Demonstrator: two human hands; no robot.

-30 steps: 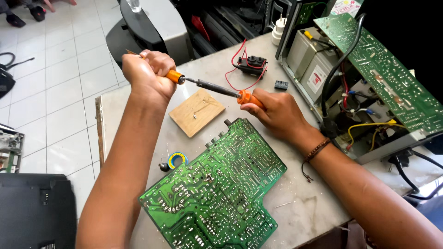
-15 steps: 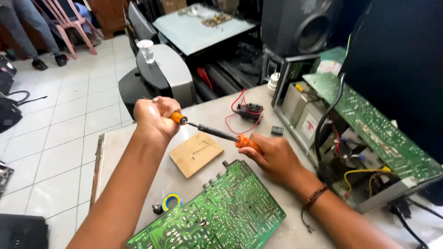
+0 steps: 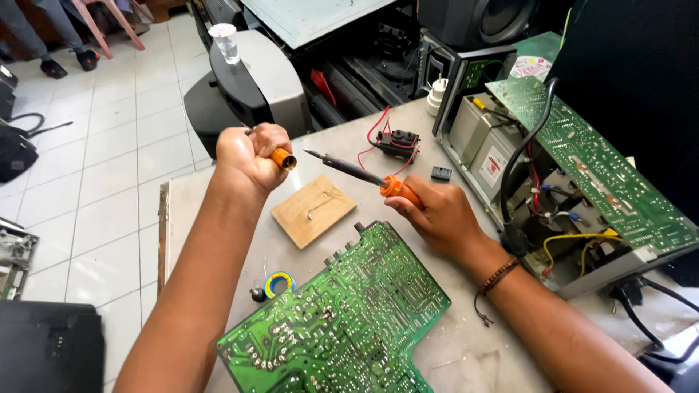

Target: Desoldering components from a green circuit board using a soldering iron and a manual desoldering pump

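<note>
- The soldering iron (image 3: pixel 349 169) is now free of the orange-handled tool (image 3: pixel 280 157); half a second ago its tip met that tool's end, and now a clear gap shows between them.
- The right hand (image 3: pixel 437 215) has its grip clamped around the iron's orange collar, the dark shaft slanting up and left, its tip in the air above the wooden block (image 3: pixel 314 210).
- The left hand (image 3: pixel 251 154) is fisted tight on the orange-handled tool, only the orange end poking out toward the iron; it hangs above and left of the wooden block.
- What the tool's working end is cannot be told, as the fist hides it.
- The wooden block lies flat on the desk (image 3: pixel 466 356), with a small bit of metal on its top face.
- The green circuit board (image 3: pixel 342 320) lies just below and right of the block, solder side up, untouched by either hand.
- A small solder spool (image 3: pixel 279 283) sits below the block, beside the board's left edge.
- Judged from the parting, the tip-to-tool contact looks finished and the iron seems free for the board.
</note>
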